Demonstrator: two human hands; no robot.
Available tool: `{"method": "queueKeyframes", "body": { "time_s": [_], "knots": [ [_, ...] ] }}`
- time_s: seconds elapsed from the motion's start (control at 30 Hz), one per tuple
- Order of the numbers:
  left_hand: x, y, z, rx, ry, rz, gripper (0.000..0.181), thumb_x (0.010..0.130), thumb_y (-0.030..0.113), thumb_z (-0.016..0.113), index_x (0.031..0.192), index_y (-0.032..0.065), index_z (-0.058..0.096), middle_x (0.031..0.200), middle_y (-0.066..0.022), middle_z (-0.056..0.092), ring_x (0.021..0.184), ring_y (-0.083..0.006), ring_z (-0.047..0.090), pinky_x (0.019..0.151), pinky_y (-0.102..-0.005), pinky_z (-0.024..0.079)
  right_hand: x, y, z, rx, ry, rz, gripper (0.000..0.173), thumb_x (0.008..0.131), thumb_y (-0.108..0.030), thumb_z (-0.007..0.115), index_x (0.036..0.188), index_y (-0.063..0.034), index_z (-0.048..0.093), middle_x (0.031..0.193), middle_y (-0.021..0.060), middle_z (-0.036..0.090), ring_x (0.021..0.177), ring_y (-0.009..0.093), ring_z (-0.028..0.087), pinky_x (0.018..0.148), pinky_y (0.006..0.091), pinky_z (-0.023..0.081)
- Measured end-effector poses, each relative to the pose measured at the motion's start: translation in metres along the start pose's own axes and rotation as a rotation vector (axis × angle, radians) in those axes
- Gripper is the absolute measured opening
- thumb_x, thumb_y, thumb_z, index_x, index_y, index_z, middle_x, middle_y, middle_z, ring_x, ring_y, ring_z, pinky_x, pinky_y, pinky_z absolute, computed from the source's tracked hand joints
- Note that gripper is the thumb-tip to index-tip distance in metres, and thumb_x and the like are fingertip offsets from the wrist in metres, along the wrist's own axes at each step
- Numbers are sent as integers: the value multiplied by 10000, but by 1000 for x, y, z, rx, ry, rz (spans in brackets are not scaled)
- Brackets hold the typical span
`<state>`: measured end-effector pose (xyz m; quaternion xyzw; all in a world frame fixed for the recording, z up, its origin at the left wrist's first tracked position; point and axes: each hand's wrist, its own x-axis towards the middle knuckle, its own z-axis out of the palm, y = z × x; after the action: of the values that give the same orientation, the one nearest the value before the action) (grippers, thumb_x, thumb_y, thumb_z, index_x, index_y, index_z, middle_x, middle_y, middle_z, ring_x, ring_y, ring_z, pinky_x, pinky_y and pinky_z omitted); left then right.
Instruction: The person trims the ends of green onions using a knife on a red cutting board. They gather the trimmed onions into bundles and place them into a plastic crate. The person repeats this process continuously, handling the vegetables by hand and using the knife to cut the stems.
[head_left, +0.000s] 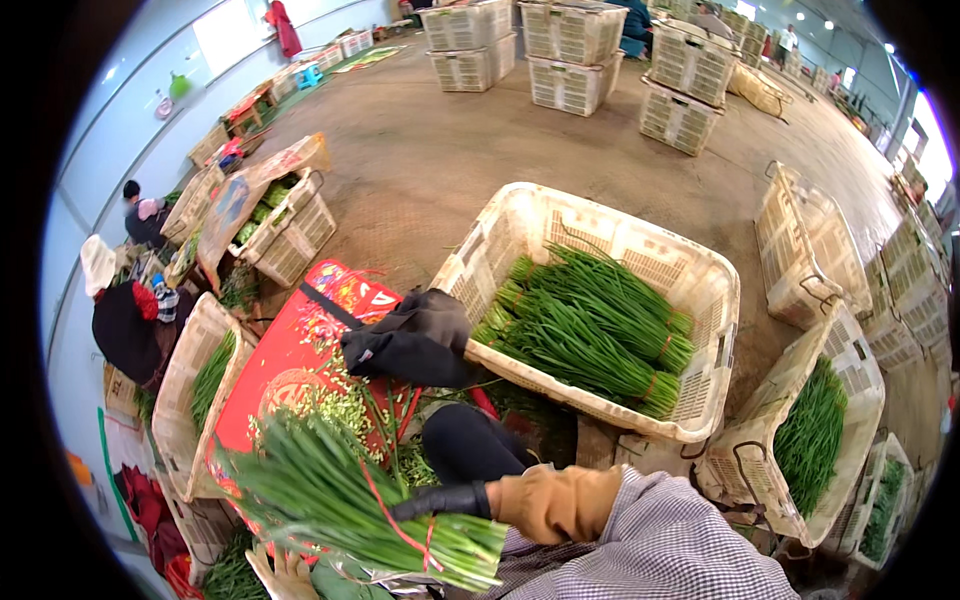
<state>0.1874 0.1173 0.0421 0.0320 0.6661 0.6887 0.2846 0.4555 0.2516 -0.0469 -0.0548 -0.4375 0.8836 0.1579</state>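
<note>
My right hand (442, 501), in a dark glove under a tan sleeve cover, grips a large bunch of long green leaves, likely garlic chives (315, 480). Red ties (429, 544) go around the bunch near its pale cut stems, which point right. The leaf end is blurred and spreads over a red printed board (262, 375). Low at the frame's bottom edge is my left hand (283, 574), in a pale glove with its fingers apart, beside the bunch; part of it is cut off. Pale trimmings (330, 405) litter the board, near a dark cloth (405, 337).
Ahead, a white plastic crate (517, 199) holds several tied bunches (592, 330). More crates with greens stand to the right (862, 375) and left (176, 442). Stacked crates (574, 34) rise farther back. A person (127, 322) sits at the left, another (146, 217) beyond.
</note>
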Motion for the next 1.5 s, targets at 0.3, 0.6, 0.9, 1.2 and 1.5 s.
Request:
{"method": "queueKeyframes", "body": {
  "time_s": [0.3,0.6,0.9,1.2,1.5],
  "knots": [
    [-40,-28,-1,363,-91,40,539,912,428,448,1274,29,434,1268,-138,489,1037,-256,519,872,-378,396,-150,-235,-96,-603,493,-34,518,761,-223,725,1161,18,501,1076,81,598,935,132,570,843,264,458],
    [-69,-63,75,509,-382,28,399,903,277,507,1181,-9,502,1160,-124,554,987,-222,561,819,-326,464,-318,-8,-298,-416,612,481,854,667,-363,792,1324,-33,357,1248,129,515,1086,208,500,944,345,389],
    [-73,-68,98,616,-353,-98,384,902,285,525,1171,11,520,1178,-111,560,965,-200,567,759,-289,472,-354,48,-279,-1460,1020,922,1037,592,-524,735,1388,-78,242,1153,210,470,1078,364,440,854,479,386],
    [-72,-65,44,571,-285,-79,386,904,302,516,1135,-6,539,1071,-106,587,867,-181,578,722,-278,478,-348,93,-275,-1481,802,1193,1053,636,-506,700,1429,-131,118,1331,198,363,1216,363,352,905,543,350],
    [-62,-60,-43,494,-104,-123,340,892,295,537,1089,20,567,1050,-118,611,842,-221,606,704,-310,488,-307,28,-321,-1503,1095,909,263,751,-338,576,871,-112,639,865,155,640,791,355,602,717,455,473]
  ]
}}
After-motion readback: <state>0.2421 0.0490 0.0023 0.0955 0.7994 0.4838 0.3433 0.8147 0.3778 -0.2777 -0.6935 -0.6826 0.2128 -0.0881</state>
